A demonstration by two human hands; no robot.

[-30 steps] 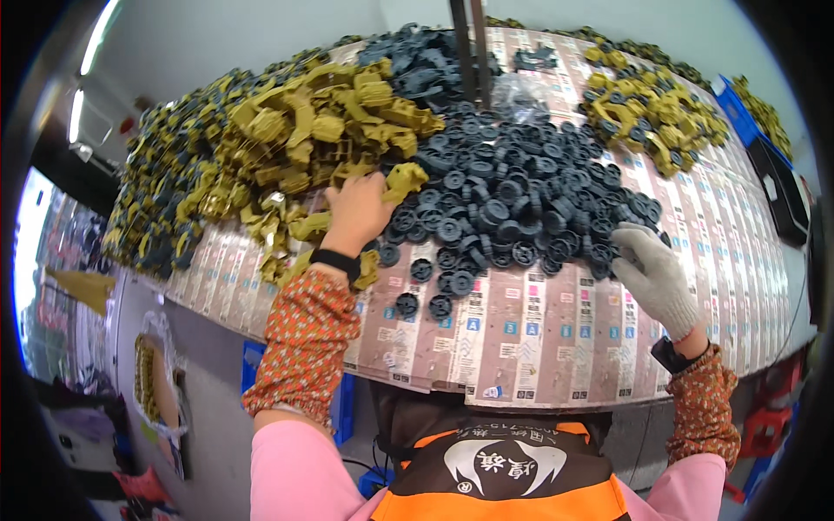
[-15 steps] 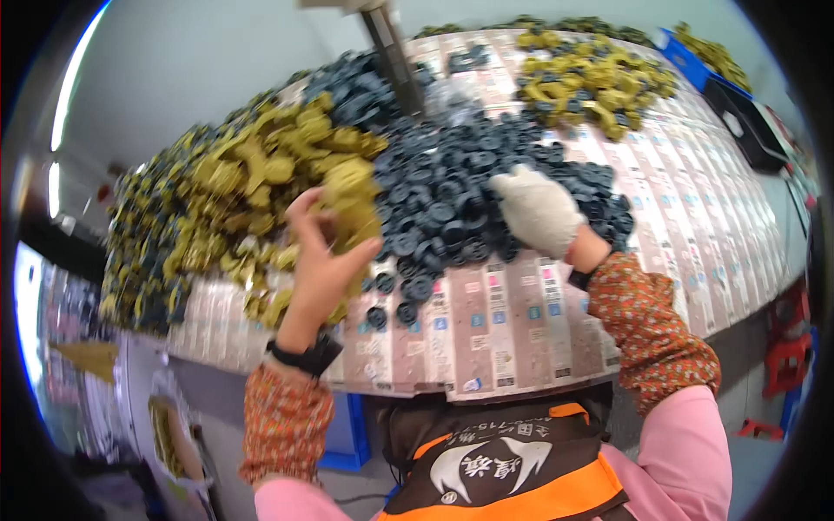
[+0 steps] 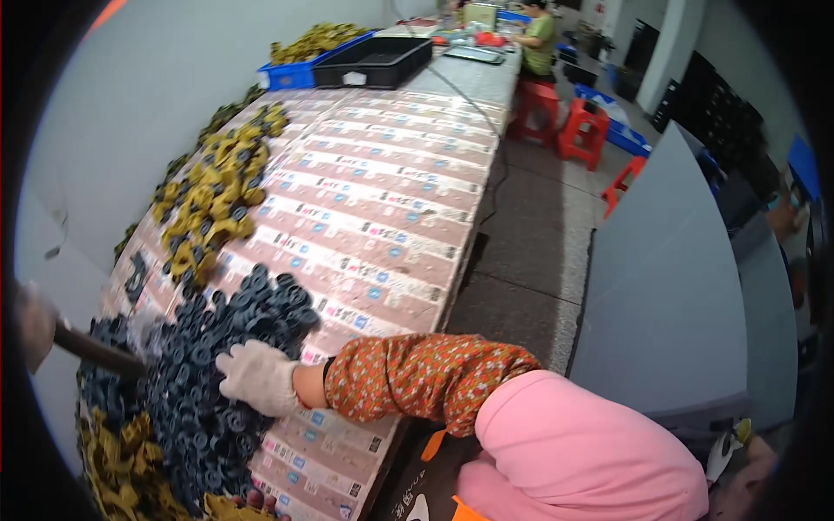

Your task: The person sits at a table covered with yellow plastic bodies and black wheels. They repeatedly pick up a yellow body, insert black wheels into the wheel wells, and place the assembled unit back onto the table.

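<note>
My right hand [image 3: 259,378], in a whitish knit glove, rests at the right edge of a pile of dark blue-grey ring-shaped plastic parts [image 3: 195,373]. Its fingers are curled in toward the pile, and what they grip, if anything, is hidden. Only the fingertips of my bare left hand [image 3: 258,501] show at the bottom edge, bent against a yellow plastic part [image 3: 228,509]; the rest of that hand is cut off. Close by, at the lower left, lies a heap of yellow plastic parts [image 3: 126,460].
Yellow parts with dark pieces fitted [image 3: 217,187] lie farther along the label-covered table [image 3: 373,217]. Beyond stand a black tray [image 3: 373,62] and a blue crate [image 3: 291,76]. A dark post [image 3: 100,352] rises at left. Red stools [image 3: 584,132] and a seated person [image 3: 537,39] are far off.
The view has swung right, bringing the table's far end and the aisle into sight. My left hand has dropped almost out of view. My right hand stays at the dark pile.
</note>
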